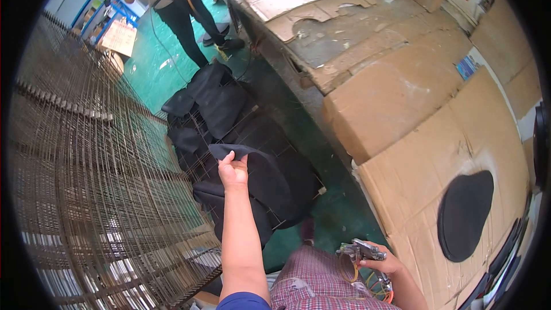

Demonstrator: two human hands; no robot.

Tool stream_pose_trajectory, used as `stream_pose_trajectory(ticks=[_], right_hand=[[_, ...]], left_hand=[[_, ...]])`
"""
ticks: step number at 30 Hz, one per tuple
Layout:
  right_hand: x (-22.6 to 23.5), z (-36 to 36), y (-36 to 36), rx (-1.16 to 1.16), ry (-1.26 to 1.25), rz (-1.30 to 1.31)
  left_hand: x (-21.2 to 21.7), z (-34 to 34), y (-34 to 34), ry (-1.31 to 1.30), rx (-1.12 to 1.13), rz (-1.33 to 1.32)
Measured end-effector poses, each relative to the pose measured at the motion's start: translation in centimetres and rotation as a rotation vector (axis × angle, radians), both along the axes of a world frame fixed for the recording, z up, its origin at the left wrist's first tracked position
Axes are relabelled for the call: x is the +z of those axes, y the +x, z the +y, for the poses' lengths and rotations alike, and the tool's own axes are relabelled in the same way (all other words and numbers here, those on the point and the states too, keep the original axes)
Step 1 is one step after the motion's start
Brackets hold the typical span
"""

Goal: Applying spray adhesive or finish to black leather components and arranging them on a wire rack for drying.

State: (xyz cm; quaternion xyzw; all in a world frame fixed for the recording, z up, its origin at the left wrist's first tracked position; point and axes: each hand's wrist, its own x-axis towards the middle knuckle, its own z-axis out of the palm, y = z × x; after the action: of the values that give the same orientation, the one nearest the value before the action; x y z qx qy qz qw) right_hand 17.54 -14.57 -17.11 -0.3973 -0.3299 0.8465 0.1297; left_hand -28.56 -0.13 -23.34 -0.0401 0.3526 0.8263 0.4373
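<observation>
My left hand [233, 173] reaches forward over a wire rack tier, its fingers pinching the edge of a thin black sheet piece [267, 179]. That piece is lifted at the pinched edge and curves down over the tier. Several more black pieces [215, 100] lie draped and overlapping on the wires beyond and around it. Low on the right, beside my checked apron [313, 278], my right hand [389, 262] is wrapped round a metal spray gun [360, 249]. Thin yellow and orange hoses [385, 287] run near the gun; where they join it is partly hidden.
A tall stack of wire rack tiers [103, 161] rises at my left. On the right stands a cardboard-covered table [402, 189] with a rounded black pad [466, 216] on it. Ahead, another person [183, 17] stands on the green floor [150, 51], near blue shelving [109, 8].
</observation>
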Motion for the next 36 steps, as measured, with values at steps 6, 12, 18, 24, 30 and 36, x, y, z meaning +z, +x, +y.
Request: stream_pose_trajectory(ticks=[6,12,18,24,30,36], right_hand=[[-2.0,1.8,-3.1,-0.023,-0.041,-0.179],[-4.2,2.3,-5.2,0.068,0.040,-0.225],[-2.5,1.4,-4.2,-0.006,0.091,-0.234],[0.3,0.2,-2.4,0.068,0.147,-0.149],[4.3,-0.9,0.4,0.099,0.212,-0.109],[6.1,-1.8,5.0,0.109,0.289,-0.080]], left_hand=[[-8.1,2.4,-3.5,0.008,0.273,0.082],[-20.7,-0.9,0.0,-0.278,0.086,-0.248],[-12.1,-5.7,8.4,-0.515,-0.136,-0.125],[2.2,-17.9,4.6,-0.738,-0.010,0.848],[16.3,-26.8,5.2,-1.255,0.343,2.158],[20.0,-29.3,5.9,-1.640,0.277,2.071]])
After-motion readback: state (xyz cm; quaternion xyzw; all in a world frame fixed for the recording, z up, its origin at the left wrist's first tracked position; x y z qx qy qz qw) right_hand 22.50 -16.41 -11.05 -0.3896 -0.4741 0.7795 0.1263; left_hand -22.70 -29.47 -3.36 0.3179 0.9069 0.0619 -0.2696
